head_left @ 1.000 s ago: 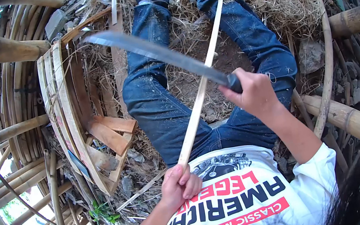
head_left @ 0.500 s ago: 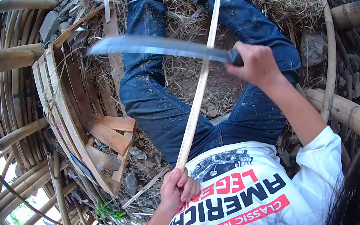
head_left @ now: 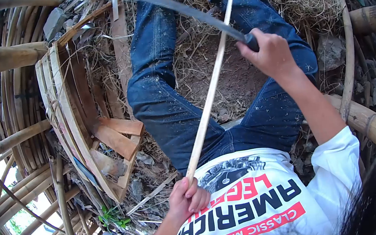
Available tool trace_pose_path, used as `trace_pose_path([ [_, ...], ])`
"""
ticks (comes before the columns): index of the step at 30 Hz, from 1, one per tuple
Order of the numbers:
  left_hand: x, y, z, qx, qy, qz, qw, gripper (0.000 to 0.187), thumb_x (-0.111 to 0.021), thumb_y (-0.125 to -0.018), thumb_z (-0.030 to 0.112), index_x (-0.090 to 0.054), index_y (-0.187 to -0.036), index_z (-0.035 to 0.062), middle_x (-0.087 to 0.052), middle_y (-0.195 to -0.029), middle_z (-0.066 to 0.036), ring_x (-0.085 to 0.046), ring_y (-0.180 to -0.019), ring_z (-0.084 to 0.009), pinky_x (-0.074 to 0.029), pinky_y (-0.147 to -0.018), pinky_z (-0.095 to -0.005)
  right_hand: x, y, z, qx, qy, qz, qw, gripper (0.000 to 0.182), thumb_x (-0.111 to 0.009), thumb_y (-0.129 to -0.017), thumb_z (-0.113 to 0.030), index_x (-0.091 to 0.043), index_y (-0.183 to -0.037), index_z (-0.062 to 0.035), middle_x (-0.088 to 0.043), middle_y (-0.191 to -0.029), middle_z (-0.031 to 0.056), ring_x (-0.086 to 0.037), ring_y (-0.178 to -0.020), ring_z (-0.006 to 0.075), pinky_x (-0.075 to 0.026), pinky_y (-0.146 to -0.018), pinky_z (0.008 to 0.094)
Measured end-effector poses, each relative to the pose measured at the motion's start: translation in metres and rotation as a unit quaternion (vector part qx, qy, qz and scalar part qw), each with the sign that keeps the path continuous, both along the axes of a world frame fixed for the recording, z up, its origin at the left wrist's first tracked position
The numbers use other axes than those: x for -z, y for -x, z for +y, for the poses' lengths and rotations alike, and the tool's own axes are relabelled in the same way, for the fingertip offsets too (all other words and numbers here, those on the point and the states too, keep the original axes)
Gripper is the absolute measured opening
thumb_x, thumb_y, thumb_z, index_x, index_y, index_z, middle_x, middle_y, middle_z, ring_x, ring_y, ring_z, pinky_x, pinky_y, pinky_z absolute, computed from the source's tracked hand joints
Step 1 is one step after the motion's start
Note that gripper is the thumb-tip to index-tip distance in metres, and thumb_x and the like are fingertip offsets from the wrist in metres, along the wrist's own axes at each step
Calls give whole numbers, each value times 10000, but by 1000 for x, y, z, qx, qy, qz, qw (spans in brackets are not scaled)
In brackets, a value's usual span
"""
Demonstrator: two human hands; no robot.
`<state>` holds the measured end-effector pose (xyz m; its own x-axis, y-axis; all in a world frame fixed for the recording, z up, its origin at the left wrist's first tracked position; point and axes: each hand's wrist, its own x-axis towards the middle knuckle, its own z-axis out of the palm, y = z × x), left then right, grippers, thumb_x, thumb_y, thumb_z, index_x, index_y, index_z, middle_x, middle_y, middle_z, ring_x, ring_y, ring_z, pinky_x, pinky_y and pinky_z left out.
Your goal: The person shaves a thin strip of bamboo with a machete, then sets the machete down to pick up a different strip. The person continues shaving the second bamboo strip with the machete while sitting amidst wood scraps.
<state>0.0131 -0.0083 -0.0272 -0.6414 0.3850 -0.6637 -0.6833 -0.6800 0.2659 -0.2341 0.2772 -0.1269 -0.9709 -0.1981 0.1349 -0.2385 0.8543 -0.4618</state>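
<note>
My left hand [head_left: 188, 196], close against the white T-shirt, is closed around the near end of a long pale bamboo strip [head_left: 210, 102]. The strip runs away from me between my legs, with curled shavings hanging near its far end. My right hand [head_left: 271, 53] grips the dark handle of a machete [head_left: 183, 9]. Its long blade crosses over the strip and points to the upper left, slightly blurred. Both legs in blue jeans [head_left: 157, 100] are spread to either side of the strip, dotted with small shavings.
Dry shavings [head_left: 298, 0] cover the ground around my feet. A wooden frame [head_left: 67, 119] with brown board pieces [head_left: 115, 139] lies at the left. Bamboo poles [head_left: 12, 102] form a wall beyond it. A thick bamboo pole [head_left: 374, 126] and stones [head_left: 331, 51] lie at the right.
The machete has moved up and away along the strip, its tip swinging toward the top of the view. My left hand keeps its hold near the shirt.
</note>
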Motion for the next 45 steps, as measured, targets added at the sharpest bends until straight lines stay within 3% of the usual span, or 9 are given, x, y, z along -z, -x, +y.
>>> trace_pose_path([
  [6, 0, -8, -10, -24, 17, 6, 1000, 462, -347, -1034, 394, -374, -645, 148, -381, -389, -33, -312, -312, -152, -312, -408, -295, 10, 14, 7, -43, -36, 32, 998, 373, -651, -862, -431, -584, -776, -74, -663, -652, 134, -688, -610, 309, -568, -573, 424],
  [8, -1, -8, -5, 5, 90, -20, 996, 465, -357, -1032, 392, -377, -646, 133, -385, -392, -55, -319, -326, -162, -310, -416, -301, 16, 27, 14, 52, -92, -17, 994, 399, -650, -857, -454, -590, -761, -71, -667, -655, 146, -689, -621, 325, -565, -583, 443],
  [14, 6, -27, -14, -78, -49, 13, 996, 464, -352, -1032, 379, -355, -634, 142, -395, -395, -64, -332, -326, -172, -318, -422, -299, 7, 5, 10, -7, -22, 35, 999, 375, -669, -845, -436, -593, -764, -78, -656, -626, 145, -685, -602, 332, -562, -561, 445],
  [16, 7, -28, -16, -85, -53, 22, 995, 461, -349, -1033, 371, -358, -635, 139, -401, -396, -67, -338, -324, -170, -322, -417, -300, 9, -1, 10, -50, -5, 46, 998, 315, -705, -826, -332, -559, -757, -61, -613, -606, 155, -646, -618, 368, -512, -545, 437],
  [23, -16, -14, -3, 122, 265, 101, 951, 425, -380, -1042, 315, -419, -689, 82, -461, -466, -71, -414, -429, -150, -355, -482, -276, 20, 6, 16, 74, -56, 11, 996, 446, -658, -848, -482, -580, -763, -51, -648, -656, 196, -669, -671, 385, -543, -599, 475],
  [26, -23, -20, -10, 55, 143, 123, 980, 430, -367, -1046, 306, -413, -682, 81, -464, -468, -72, -425, -432, -155, -354, -482, -269, 9, -6, 23, 85, -48, 21, 995, 436, -661, -858, -479, -593, -780, -55, -642, -636, 200, -666, -659, 388, -536, -584, 476],
  [32, -29, -21, -1, 110, 137, 86, 981, 444, -357, -1050, 323, -406, -681, 81, -472, -462, -88, -432, -429, -156, -374, -489, -285, 35, -2, 40, 72, -62, 96, 991, 388, -696, -845, -429, -592, -791, -59, -643, -628, 189, -664, -630, 373, -533, -554, 464],
  [37, -34, -13, 3, 61, 101, 83, 990, 415, -355, -1046, 347, -390, -715, 99, -429, -438, -72, -389, -390, -165, -378, -500, -299, 35, 25, 32, 161, -108, 27, 981, 533, -590, -865, -583, -609, -812, -53, -675, -716, 213, -686, -727, 394, -557, -633, 485],
  [45, -38, -21, 0, 15, 68, 65, 995, 418, -336, -1043, 343, -367, -695, 115, -392, -416, -62, -364, -357, -179, -387, -476, -321, 19, 34, 35, 157, -163, 22, 974, 551, -581, -860, -602, -607, -837, -52, -691, -769, 210, -693, -773, 393, -564, -682, 485],
])
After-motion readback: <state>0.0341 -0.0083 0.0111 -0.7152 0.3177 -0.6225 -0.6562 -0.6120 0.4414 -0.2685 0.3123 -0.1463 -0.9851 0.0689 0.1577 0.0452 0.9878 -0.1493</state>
